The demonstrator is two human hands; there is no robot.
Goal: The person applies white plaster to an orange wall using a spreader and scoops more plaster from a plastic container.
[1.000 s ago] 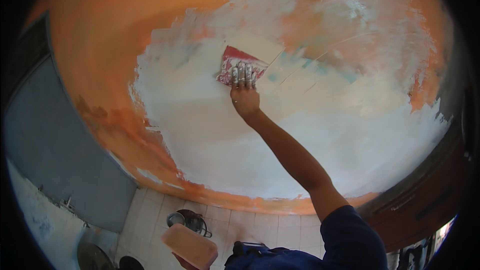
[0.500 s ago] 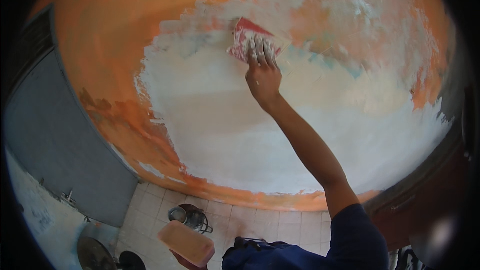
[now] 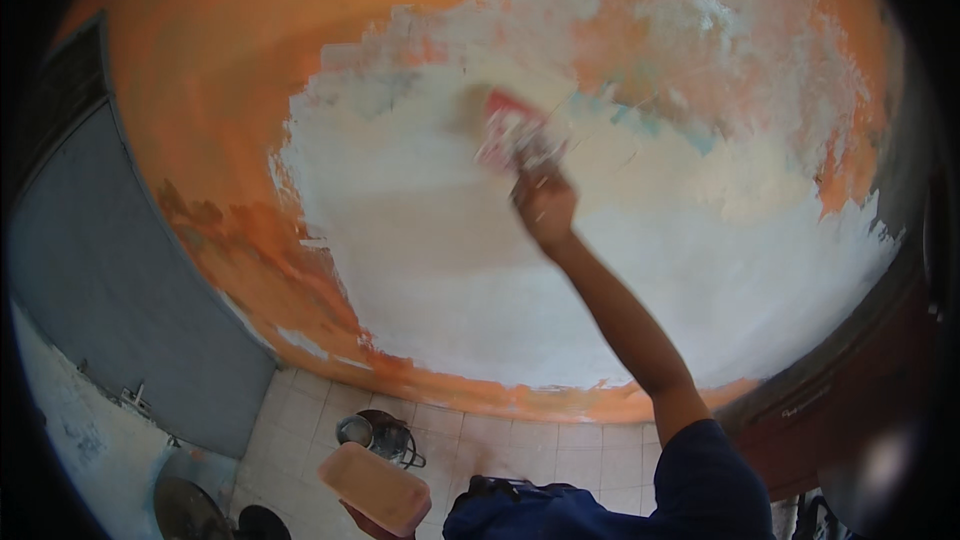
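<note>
My right hand (image 3: 542, 200) is closed on a flat red scraper (image 3: 512, 128) smeared with white paste, held at the upper middle of the wall (image 3: 400, 240) on a broad patch of white coating over orange paint. Both hand and scraper are blurred by motion. Low in the view, beside my dark blue clothing, a pale rectangular board (image 3: 378, 480) with a pinkish underside is held up above the floor. My left hand cannot be seen; whatever is under the board is hidden.
A grey door (image 3: 120, 260) is at the left. On the tiled floor (image 3: 540, 450) stand a metal pot and dark container (image 3: 393, 435). Round dark objects (image 3: 185, 510) sit at lower left, and dark red furniture (image 3: 800, 410) is at lower right.
My right hand with the scraper first moved up and right along the wall, then came back down, slightly further right than at first. The board shifted a little.
</note>
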